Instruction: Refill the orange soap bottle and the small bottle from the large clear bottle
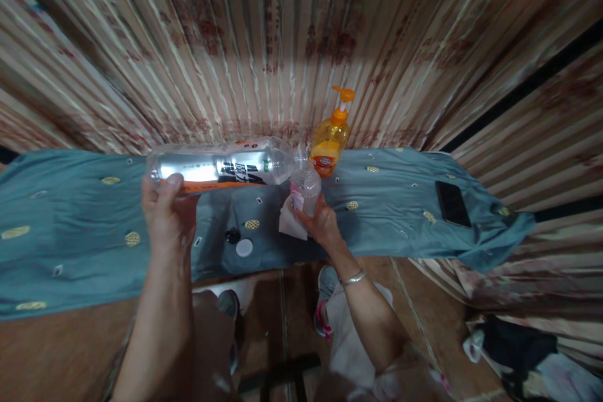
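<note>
One left hand (167,217), gripping a large bottle (226,168) held sideways by its base end. Black cap (232,236) and white disc (244,247), on cloth-covered worktop (94,220). Small bottle (308,185), at the large bottle's mouth, grasped by right hand (324,226). Orange pump bottle (330,138), behind. Dark phone (453,204), far right.

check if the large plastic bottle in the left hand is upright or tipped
Tipped: the large plastic bottle lies nearly sideways in the left hand, its neck by the top of the small pink-labelled bottle.

The pump bottle (330,143) blocks passage behind the small bottle (309,188), but open cloth (391,207) reaches the phone (453,204).
</note>
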A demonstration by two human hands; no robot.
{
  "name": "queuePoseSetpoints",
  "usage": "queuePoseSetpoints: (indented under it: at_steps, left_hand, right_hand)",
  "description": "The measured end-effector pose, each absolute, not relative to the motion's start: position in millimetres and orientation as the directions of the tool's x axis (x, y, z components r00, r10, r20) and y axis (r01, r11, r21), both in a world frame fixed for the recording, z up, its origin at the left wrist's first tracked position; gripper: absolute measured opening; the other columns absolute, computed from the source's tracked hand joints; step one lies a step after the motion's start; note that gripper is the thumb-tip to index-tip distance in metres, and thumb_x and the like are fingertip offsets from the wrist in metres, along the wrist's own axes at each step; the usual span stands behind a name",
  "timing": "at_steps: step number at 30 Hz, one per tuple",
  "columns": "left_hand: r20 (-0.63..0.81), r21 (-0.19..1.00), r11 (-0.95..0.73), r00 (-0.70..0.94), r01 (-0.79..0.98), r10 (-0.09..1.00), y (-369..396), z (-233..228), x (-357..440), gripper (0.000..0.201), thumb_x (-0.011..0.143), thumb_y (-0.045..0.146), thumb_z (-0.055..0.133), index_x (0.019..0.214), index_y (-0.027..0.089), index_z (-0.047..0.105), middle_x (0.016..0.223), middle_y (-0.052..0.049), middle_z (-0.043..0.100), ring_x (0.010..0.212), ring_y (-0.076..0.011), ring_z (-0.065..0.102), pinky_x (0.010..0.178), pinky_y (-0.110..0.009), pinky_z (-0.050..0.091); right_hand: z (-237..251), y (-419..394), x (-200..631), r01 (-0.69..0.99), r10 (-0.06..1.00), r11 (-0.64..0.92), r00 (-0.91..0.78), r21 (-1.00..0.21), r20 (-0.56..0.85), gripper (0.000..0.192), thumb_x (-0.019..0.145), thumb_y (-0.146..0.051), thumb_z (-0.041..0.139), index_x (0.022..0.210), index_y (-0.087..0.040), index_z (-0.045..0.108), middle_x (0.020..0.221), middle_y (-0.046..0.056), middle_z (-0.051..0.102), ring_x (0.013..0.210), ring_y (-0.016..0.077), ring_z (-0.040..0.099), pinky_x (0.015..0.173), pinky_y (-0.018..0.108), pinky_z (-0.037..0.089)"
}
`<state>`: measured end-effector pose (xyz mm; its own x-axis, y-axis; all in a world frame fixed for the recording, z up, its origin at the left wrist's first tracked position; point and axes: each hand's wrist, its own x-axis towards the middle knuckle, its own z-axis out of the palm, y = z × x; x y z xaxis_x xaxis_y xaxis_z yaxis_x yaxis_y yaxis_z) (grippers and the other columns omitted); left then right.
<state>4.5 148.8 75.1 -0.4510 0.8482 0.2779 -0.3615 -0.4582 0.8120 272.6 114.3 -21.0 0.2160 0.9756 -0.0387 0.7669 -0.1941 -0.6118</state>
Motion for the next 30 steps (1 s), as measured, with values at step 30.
queuePoseSetpoints:
  at_steps: [30]
  left_hand:
    - [0.281, 0.816, -0.442, -0.414, -0.372, 0.866, 153.4, 77.2, 2.5, 0.062, 0.055, 0.039, 0.101, 0.111, 0.031, 0.076, 0.106, -0.001, 0.084, 0.094, -0.0218, 0.077, 0.090, -0.039, 0.068]
  right_hand:
    - [-30.7, 115.8, 270.0, 0.769, 0.980, -0.151, 0.200, -0.621, 0.009, 0.047, 0.096, -0.032, 0.081, 0.138, -0.020, 0.064, 0.114, 0.018, 0.085, 0.110, 0.0332, 0.084, 0.095, 0.048, 0.068]
